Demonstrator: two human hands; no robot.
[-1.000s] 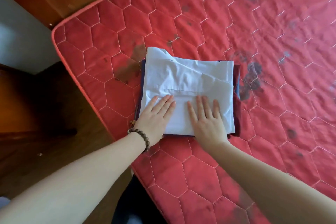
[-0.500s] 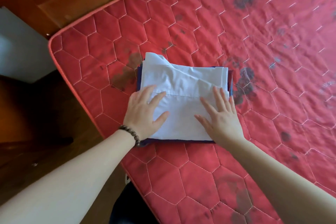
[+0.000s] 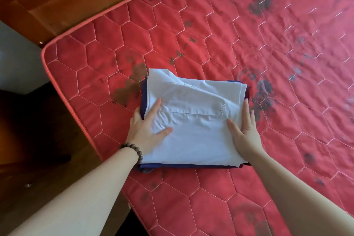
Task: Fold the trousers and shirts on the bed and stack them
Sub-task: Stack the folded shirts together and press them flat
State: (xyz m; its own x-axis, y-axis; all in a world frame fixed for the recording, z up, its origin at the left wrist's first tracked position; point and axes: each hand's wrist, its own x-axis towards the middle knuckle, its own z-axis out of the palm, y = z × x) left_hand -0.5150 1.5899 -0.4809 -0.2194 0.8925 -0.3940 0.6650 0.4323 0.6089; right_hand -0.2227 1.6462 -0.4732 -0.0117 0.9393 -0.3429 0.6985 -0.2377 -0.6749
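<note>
stack: white shirt (image 3: 193, 119) tops it, mid-frame on bed (image 3: 287, 44), long axis left-right
grip: left hand (image 3: 147, 132) and right hand (image 3: 247, 132) spread, flanking the short ends

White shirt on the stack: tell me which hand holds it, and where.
Neither grips it. The left hand and right hand rest on the white shirt at its side edges.

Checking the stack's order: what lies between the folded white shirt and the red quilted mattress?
Head view: a folded navy garment and a dark red one.
</note>
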